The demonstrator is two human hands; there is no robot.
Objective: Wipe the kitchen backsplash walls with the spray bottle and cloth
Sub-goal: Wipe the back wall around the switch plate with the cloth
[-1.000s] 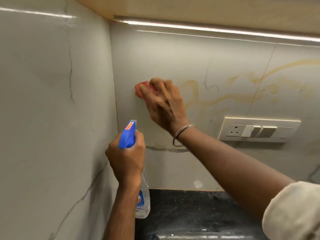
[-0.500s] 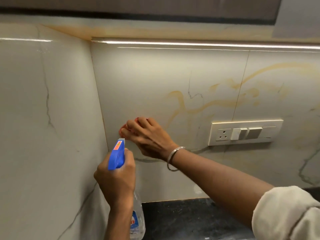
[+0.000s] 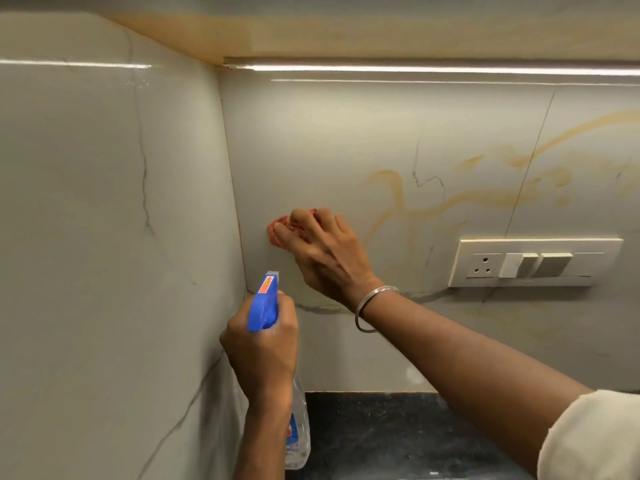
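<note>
My right hand presses a bunched red cloth flat against the back backsplash wall, close to the inner corner. Only the cloth's left edge shows past my fingers. My left hand grips a clear spray bottle with a blue trigger head, held upright below the cloth, nozzle pointing toward the corner. The left backsplash wall is pale marble tile with dark veins.
A white switch and socket plate sits on the back wall at the right. Yellowish veining runs across the tile above it. A dark stone counter lies below. A light strip runs under the upper cabinet.
My right hand dropped down the wall with the cloth, then rose again partway, staying near the corner. The left hand kept the bottle in about the same spot.
</note>
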